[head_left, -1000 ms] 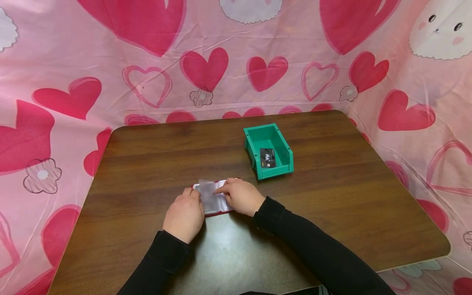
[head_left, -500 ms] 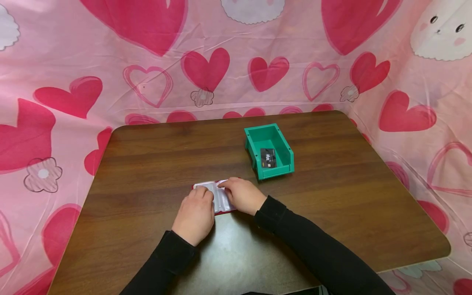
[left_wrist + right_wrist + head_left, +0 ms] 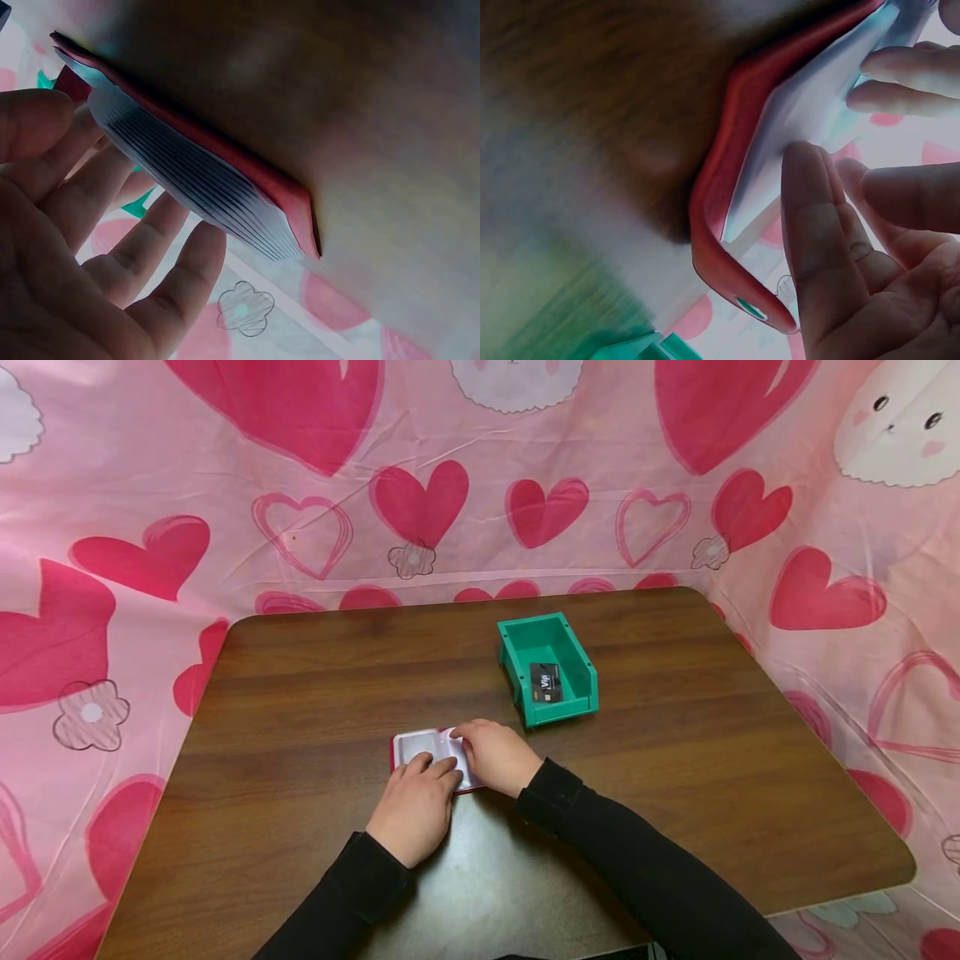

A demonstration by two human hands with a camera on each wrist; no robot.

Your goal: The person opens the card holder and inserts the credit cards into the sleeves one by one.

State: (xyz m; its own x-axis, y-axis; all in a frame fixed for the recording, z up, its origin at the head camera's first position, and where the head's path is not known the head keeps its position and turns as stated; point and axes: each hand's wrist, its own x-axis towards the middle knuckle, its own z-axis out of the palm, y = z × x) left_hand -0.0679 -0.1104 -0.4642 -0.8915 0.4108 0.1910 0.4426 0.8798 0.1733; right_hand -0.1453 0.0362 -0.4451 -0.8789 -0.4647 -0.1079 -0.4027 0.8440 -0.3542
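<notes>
A red card holder (image 3: 400, 745) lies spread on the table, its clear plastic sleeves facing up. My left hand (image 3: 415, 802) rests its outstretched fingers on the sleeves near the middle and front edge. The left wrist view shows a thick stack of sleeves (image 3: 187, 176) beside those fingers, with the red cover underneath. On the right half, my right hand (image 3: 498, 758) touches the sleeves with its fingertips. In the right wrist view its thumb and fingers are apart, and a slot shows in the red flap (image 3: 739, 289). The hands hide part of the right half.
Behind the right hand stands a green plastic bin (image 3: 562, 715). A black card (image 3: 545, 683) marked "Vip" lies inside it. The brown wooden table (image 3: 315, 685) reaches back to a pink heart-patterned cloth (image 3: 480, 552).
The left hand has moved right across the card holder, and the raised clear sleeve now lies flat on the right. More of the left half shows. The right hand stays nearly in place.
</notes>
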